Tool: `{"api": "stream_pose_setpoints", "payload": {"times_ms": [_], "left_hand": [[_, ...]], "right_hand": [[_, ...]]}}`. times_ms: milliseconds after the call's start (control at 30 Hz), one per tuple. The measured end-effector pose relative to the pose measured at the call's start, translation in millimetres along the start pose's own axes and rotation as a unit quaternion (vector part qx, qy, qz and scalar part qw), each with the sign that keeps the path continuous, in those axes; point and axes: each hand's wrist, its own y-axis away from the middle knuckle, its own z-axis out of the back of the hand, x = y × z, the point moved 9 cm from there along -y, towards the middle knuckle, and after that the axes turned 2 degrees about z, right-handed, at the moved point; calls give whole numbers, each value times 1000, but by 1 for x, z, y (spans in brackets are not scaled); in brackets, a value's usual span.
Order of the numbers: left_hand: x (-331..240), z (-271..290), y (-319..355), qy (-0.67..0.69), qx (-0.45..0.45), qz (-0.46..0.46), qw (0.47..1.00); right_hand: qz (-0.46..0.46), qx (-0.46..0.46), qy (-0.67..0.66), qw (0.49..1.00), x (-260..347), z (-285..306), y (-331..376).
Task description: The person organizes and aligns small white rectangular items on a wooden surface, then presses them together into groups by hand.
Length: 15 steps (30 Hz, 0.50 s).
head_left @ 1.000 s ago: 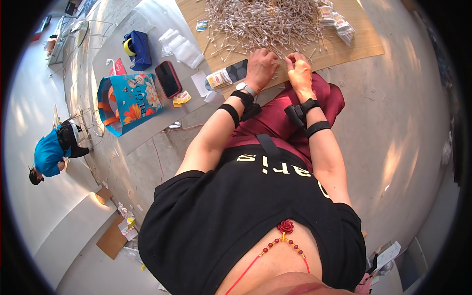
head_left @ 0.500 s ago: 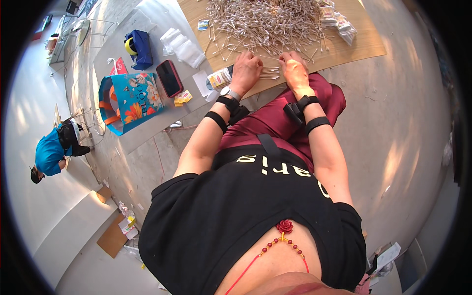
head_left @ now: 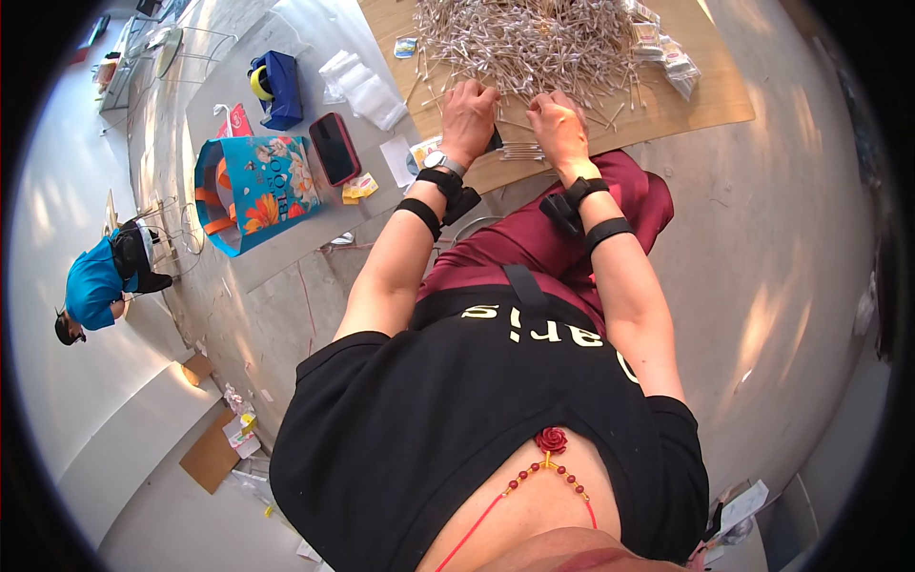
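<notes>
A large heap of cotton swabs [head_left: 529,43] covers the far part of the wooden board [head_left: 710,105]. At its near edge, my left hand [head_left: 467,121] is closed, fingers curled in toward the swabs. My right hand [head_left: 560,132] is closed too, a short way to the right, with fingertips bent down. What either hand pinches is hidden. Between my wrists lies a small row of aligned cotton swabs [head_left: 521,151]. A partly hidden yellow-and-white pack [head_left: 425,150] is beside my left wrist, and a dark edge shows under that hand.
Left of the board are clear plastic bags [head_left: 367,93], a phone [head_left: 332,149], small yellow packets [head_left: 359,188], a blue tape dispenser [head_left: 280,91] and a flowered blue bag [head_left: 250,195]. Packed swabs [head_left: 672,62] lie at the board's right. Another person [head_left: 95,283] bends over far left.
Both hands have moved slightly away from my body toward the heap's edge. My left hand has shifted a little left and now covers more of the yellow-and-white pack.
</notes>
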Motion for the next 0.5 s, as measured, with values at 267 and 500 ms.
{"api": "stream_pose_setpoints", "payload": {"times_ms": [267, 500], "left_hand": [[14, -13, -16, -22, 41, -68, 997], [30, -6, -26, -77, 7, -40, 996]], "right_hand": [[-24, 36, -5, 999, 15, -29, -7], [-14, 44, -21, 999, 16, -36, 4]]}}
